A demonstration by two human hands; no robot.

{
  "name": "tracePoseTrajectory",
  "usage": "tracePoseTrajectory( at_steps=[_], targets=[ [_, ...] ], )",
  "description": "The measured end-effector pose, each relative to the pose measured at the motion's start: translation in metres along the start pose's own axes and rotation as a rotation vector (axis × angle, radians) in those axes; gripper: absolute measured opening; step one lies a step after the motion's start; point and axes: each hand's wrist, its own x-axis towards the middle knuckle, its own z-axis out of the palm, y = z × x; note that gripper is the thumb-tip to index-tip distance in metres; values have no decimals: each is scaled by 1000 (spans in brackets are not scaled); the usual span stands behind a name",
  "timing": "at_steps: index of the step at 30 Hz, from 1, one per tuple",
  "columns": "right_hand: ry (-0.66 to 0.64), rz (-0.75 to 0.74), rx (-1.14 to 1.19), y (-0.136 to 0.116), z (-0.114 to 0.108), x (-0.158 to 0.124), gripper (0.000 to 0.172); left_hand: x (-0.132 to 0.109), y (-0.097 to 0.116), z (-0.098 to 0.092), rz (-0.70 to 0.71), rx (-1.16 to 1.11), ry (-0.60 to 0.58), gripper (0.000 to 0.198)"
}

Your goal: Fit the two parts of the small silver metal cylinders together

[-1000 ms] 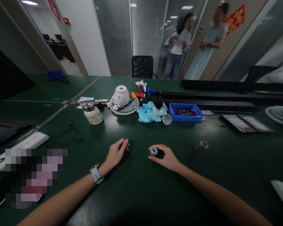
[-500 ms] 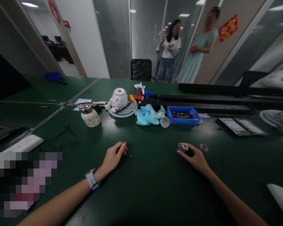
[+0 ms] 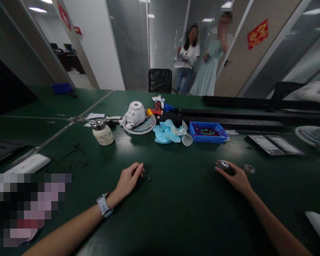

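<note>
My right hand [image 3: 237, 177] grips a small grey metal cylinder, which looks like a small motor [image 3: 224, 165], between thumb and fingers at the right of the table. A thin round metal disc [image 3: 249, 168] lies flat just beyond that hand's knuckles. My left hand [image 3: 128, 179], with a watch [image 3: 104, 205] on its wrist, rests on the green tabletop. Its fingers are curled and the thumb lies against them; nothing shows in them. A tiny dark ring-like part [image 3: 149, 178] lies just right of the left fingertips.
Across the table stand a jar [image 3: 103, 132], a white fan body [image 3: 135, 113] on its grille, pale-blue fan blades [image 3: 166, 132] and a blue tray [image 3: 209, 138] of wires. Eyeglasses [image 3: 69, 165] lie at left. Black rails [image 3: 242, 122] run behind; two people stand beyond.
My right hand has moved to the right with the motor-like cylinder. The metal disc has shifted right as well. My left hand and the tiny part have stayed put.
</note>
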Motion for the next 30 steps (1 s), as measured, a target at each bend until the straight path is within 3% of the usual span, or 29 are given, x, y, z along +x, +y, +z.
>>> tracePoseTrajectory(
  at_steps=[4, 7, 9, 12, 14, 16, 18, 20, 23, 25, 27, 30],
  targets=[
    [91, 58, -28, 23, -8, 8, 58, 0, 0, 0, 1, 7, -2, 38],
    [145, 48, -53, 27, -8, 9, 61, 0, 0, 0, 1, -3, 3, 39],
    [270, -26, -102, 15, -6, 6, 73, 0, 0, 0, -4, -35, 24, 37],
    [471, -217, -215, -27, 5, -7, 86, 1, 2, 1, -25, -101, 70, 34],
    [339, -360, -233, -67, 21, -15, 68, 1, 3, 1, -33, -120, 84, 32],
    [-6, -504, -190, -108, 46, -20, 48, 1, 2, 1, -31, -116, 88, 30],
    [-281, -572, -129, -142, 78, -19, 45, 1, 1, 0, -29, -107, 92, 30],
    [-419, -610, -69, -164, 113, -15, 46, 0, 0, 0, -30, -101, 93, 29],
    [-462, -611, -28, -180, 157, -9, 36, -1, -1, 0, -27, -103, 90, 29],
    [-442, -597, -11, -184, 174, -8, 26, -1, -1, 0, -21, -105, 89, 29],
    [-419, -592, 3, -184, 177, -7, 18, -1, 0, 0, -19, -99, 88, 29],
    [-327, -571, -15, -172, 152, -3, 15, -2, -1, -1, -22, -88, 83, 29]
  ],
)
